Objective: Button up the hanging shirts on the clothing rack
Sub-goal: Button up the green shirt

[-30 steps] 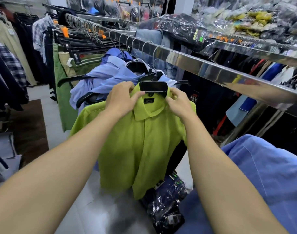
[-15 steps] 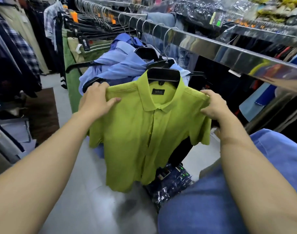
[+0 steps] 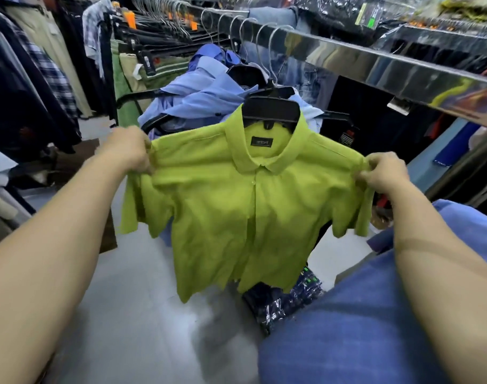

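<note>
Hands have moved off the collar out to the shoulders: left hand [image 3: 128,152] and right hand [image 3: 382,173] each pinch a shoulder seam of the green shirt [image 3: 236,212], frame centre, hanging buttoned on its hanger [image 3: 271,109], so likely done, next shirt.

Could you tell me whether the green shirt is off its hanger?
No, the green shirt hangs on a black hanger hooked over the rail.

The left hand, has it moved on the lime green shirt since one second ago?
Yes. The left hand went outward from the collar to the lime green shirt's shoulder, away from the black hanger.
</note>
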The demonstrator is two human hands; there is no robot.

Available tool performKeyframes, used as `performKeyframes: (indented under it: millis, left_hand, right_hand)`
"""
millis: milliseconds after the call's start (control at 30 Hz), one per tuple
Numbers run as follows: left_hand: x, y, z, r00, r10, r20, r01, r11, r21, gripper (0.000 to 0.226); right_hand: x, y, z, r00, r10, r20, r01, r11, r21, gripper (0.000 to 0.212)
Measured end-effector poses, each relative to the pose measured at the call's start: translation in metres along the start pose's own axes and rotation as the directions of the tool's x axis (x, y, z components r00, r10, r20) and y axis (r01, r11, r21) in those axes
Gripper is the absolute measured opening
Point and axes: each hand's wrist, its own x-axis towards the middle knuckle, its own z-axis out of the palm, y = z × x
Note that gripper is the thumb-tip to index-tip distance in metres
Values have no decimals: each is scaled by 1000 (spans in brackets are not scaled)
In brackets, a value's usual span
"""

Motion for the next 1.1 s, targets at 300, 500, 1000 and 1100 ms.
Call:
performKeyframes:
  millis: [300,500,1000,1100]
  left_hand:
    - [-13,9,27,955,-145,-258,133,989,-62,34]
    - [-59,40,81,772,40,-634,-129,987,-95,27]
    - [-40,137,167,962,184,-203,-268,782,-563,20]
    - [-26,147,176,970,70,-234,-192,811,-553,21]
  right_hand:
    - [-1,-3,30,975,162,-153,-151,985,85,33]
    - [-53,-51,88,957,-62,-285,166,919,359,15]
    - [-31,-91,158,989,-120,82,81,921,381,11]
    - [-33,-82,155,991,-96,91,32,842,538,10]
